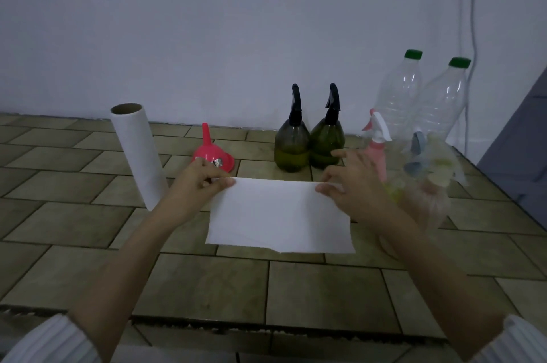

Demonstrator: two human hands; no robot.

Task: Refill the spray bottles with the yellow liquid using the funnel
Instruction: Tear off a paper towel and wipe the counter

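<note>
My left hand [201, 182] pinches the top left corner of a white paper towel sheet [279, 216], and my right hand [352, 182] pinches its top right corner, so the sheet hangs above the tiled counter [325, 288]. Behind it two dark green spray bottles [292, 143] [327, 140] with black triggers stand side by side, each holding yellowish liquid low down. A red funnel [211, 152] sits upside down, spout up, just beyond my left hand. Behind my right hand stand a clear spray bottle with a pink and white trigger [377, 140] and one with a blue trigger [420, 155].
A thin paper towel roll [137, 155] stands at the left. Two large clear plastic bottles with green caps [399, 90] [441, 102] stand against the white wall at the back right. The counter's front edge [266, 330] runs near my forearms; a grey surface [521, 155] lies at far right.
</note>
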